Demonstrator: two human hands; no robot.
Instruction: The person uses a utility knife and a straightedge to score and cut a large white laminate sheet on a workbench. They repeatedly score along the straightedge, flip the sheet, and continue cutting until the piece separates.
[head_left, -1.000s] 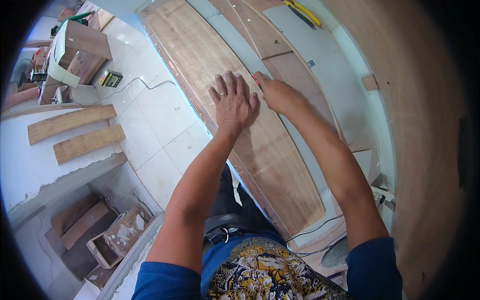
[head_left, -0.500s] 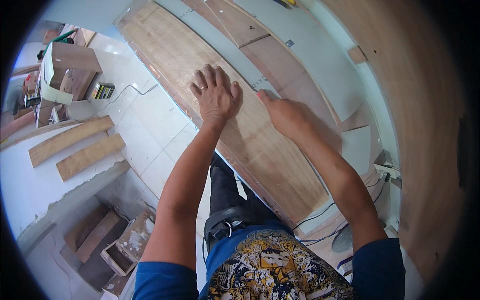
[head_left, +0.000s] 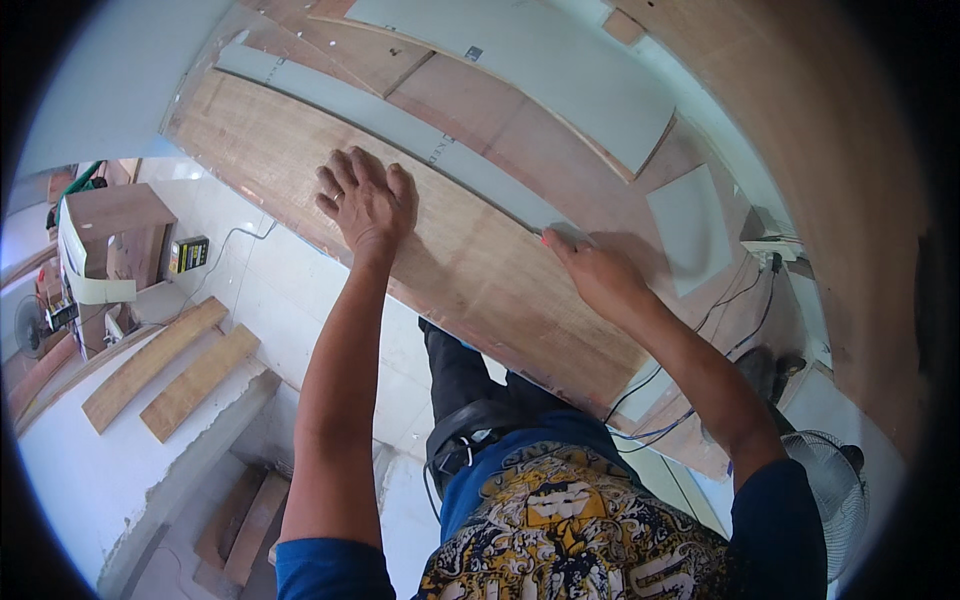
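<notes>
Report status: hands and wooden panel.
Left hand spread on wooden panel. Right hand at its far edge, holding mostly hidden red object. Black cable near panel's right end.

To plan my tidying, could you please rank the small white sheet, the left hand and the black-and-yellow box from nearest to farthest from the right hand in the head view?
From the right hand:
1. Small white sheet: just to its right.
2. Left hand: to its left, over the wooden board.
3. Black-and-yellow box: far left.
</notes>
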